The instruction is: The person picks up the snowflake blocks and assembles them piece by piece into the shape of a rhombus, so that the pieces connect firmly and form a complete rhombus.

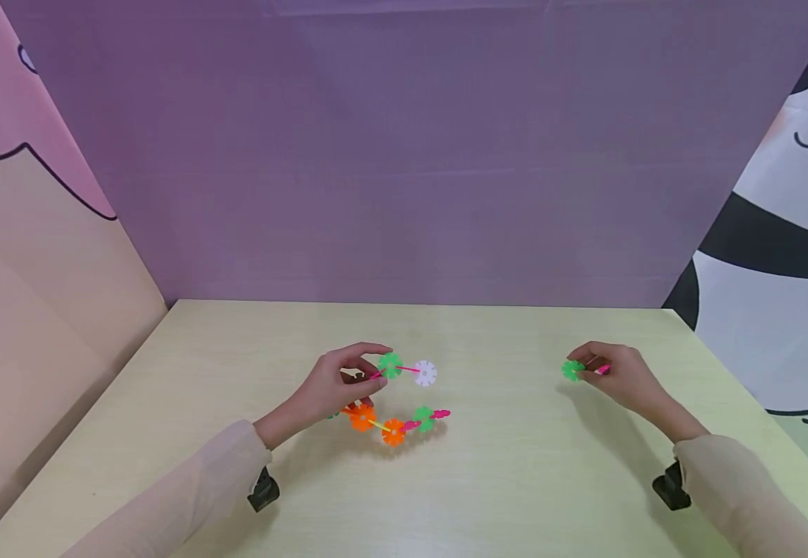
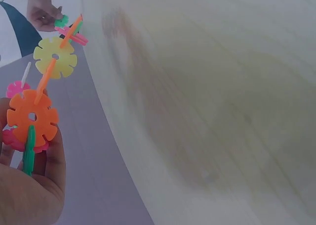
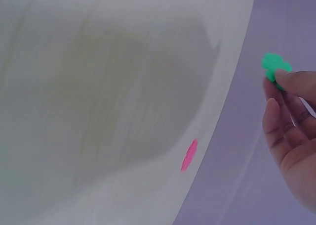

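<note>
My left hand [image 1: 334, 380] holds a chain of interlocking flower-shaped plastic discs between thumb and fingers. At its fingertips are a green disc [image 1: 390, 364] and a white disc [image 1: 426, 373]. Below the hand hang orange discs [image 1: 393, 432], with another green disc [image 1: 423, 418] and pink ones towards the end. The left wrist view shows a notched orange disc [image 2: 19, 111] against the fingers and a yellow disc [image 2: 44, 59] beyond it. Off to the right, my right hand [image 1: 616, 376] pinches a single green disc [image 3: 274, 63] between thumb and fingertips.
A pink disc [image 3: 189, 155], seen edge-on, appears apart from the right hand in the right wrist view. Both hands are above a pale wooden table [image 1: 488, 496]. A purple panel [image 1: 418, 155] stands behind it, with printed cartoon panels at either side.
</note>
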`<state>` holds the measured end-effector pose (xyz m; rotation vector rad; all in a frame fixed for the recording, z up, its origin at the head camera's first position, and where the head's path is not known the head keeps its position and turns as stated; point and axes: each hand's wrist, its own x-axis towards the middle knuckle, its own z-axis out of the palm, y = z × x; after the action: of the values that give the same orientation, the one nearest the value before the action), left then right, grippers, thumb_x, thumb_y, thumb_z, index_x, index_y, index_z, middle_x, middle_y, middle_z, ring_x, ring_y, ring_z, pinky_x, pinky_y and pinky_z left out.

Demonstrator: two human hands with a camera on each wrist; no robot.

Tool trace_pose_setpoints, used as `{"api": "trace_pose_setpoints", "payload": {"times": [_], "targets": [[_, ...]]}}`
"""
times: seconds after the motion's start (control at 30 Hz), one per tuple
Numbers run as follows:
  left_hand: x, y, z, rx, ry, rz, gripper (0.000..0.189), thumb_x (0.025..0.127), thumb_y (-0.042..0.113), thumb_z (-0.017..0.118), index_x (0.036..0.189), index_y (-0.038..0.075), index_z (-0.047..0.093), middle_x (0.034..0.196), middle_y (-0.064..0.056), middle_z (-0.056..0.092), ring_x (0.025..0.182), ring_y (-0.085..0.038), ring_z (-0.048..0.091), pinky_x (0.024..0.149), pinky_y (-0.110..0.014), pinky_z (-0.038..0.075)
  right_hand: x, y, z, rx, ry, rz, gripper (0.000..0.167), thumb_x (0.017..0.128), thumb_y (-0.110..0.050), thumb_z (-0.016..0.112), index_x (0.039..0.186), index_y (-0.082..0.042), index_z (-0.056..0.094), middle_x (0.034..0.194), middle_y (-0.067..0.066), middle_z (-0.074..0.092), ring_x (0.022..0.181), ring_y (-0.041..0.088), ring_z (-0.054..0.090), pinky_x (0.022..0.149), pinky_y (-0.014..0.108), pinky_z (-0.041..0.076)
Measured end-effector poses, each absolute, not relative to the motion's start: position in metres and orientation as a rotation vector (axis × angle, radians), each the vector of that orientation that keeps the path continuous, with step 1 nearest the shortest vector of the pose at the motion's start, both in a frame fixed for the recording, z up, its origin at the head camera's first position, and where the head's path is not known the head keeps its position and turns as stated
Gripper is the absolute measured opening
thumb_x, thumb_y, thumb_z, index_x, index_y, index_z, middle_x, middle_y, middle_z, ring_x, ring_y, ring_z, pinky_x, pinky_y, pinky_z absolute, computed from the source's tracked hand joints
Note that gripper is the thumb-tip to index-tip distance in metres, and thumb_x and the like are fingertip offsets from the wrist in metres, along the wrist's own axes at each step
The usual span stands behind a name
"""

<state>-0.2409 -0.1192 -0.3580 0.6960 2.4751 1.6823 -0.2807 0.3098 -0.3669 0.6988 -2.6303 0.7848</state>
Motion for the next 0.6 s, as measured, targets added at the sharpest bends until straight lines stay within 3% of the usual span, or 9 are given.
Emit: {"api": "trace_pose_setpoints", "payload": {"times": [0.43, 0.6], "targets": [[-0.241, -0.119, -0.358, 0.661, 2.462, 1.684, 0.042, 0.082, 0.020, 0.068, 0.122, 0.023, 0.056, 0.092, -0.012, 0.065, 0.059, -0.022, 0.066, 0.054, -0.034, 0.053, -0.270, 0.258, -0.369, 0.787, -2.549, 0.987, 0.024, 0.073, 0.006, 0.070, 0.093, -0.007, 0.067, 0.077, 0.001, 0.068, 0.068, 0.004, 0.060, 0.055, 0.020, 0.048], [-0.242, -0.119, -0.359, 0.670, 2.463, 1.688, 0.042, 0.082, 0.020, 0.068, 0.122, 0.023, 0.056, 0.092, -0.013, 0.065, 0.060, -0.022, 0.066, 0.053, -0.034, 0.053, -0.255, 0.230, -0.358, 0.801, -2.555, 1.026, 0.023, 0.073, 0.008, 0.069, 0.093, -0.003, 0.066, 0.077, 0.006, 0.068, 0.068, 0.013, 0.061, 0.057, 0.022, 0.048]]}}
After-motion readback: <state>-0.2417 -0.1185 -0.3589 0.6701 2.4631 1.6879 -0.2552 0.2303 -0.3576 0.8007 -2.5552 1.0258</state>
